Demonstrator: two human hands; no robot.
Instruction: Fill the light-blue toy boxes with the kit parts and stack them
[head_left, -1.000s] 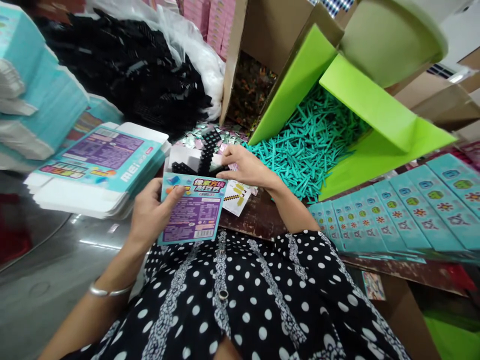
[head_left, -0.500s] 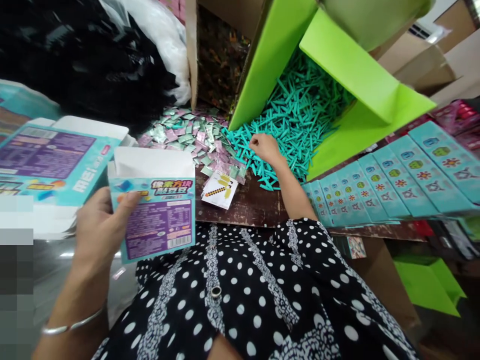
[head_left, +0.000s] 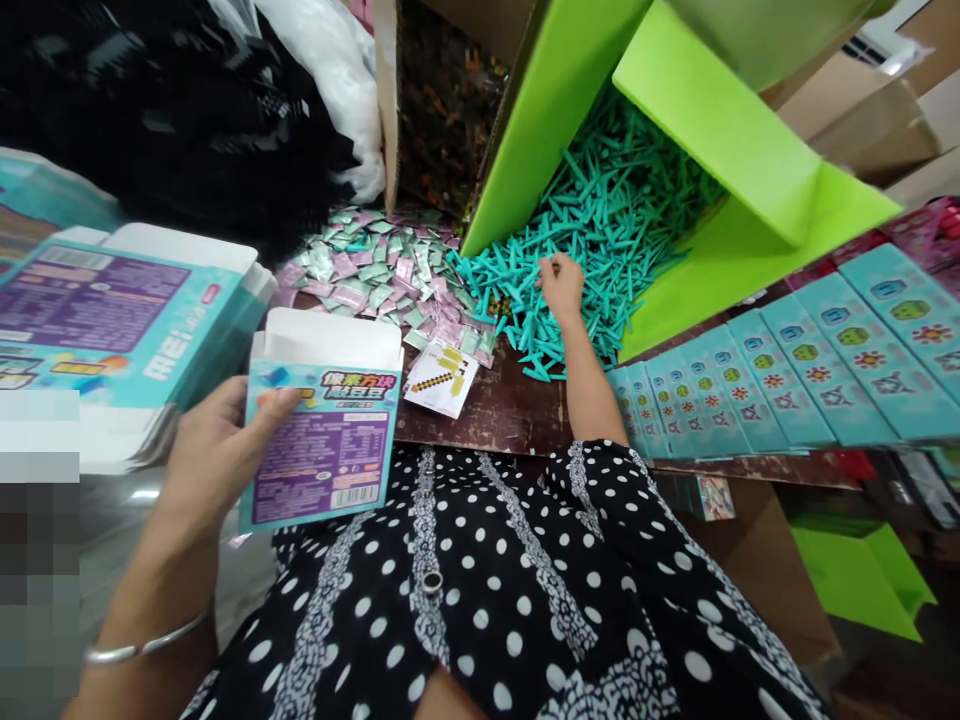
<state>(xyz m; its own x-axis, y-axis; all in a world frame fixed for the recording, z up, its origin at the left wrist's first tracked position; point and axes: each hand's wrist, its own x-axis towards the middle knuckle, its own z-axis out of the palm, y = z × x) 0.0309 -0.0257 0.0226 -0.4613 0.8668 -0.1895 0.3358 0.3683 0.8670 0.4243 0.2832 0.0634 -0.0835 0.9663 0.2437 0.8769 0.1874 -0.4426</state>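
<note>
My left hand (head_left: 217, 445) grips a small teal carton (head_left: 322, 450) with a purple printed panel, its white top flap standing up. The thumb lies across the carton's front and the other fingers are behind it. At the near edge of a heap of teal plastic pieces (head_left: 607, 200), slim and pointed, is my right hand (head_left: 564, 288), its fingers curled together; what they hold, if anything, I cannot make out. White printed cards (head_left: 442, 380) showing a yellow pickaxe lie on the table between my hands.
Small pink and green sachets (head_left: 375, 265) spread left of the heap. A lime-green bin (head_left: 720, 130) holds the teal pieces. Stacked flat cartons (head_left: 97, 310) stand at left, and a row of teal boxes (head_left: 787, 365) lines the right. Black plastic (head_left: 172, 120) fills the back left.
My right hand has shifted right and slightly farther into the near side of the heap. The carton in my left hand has moved a little to the right.
</note>
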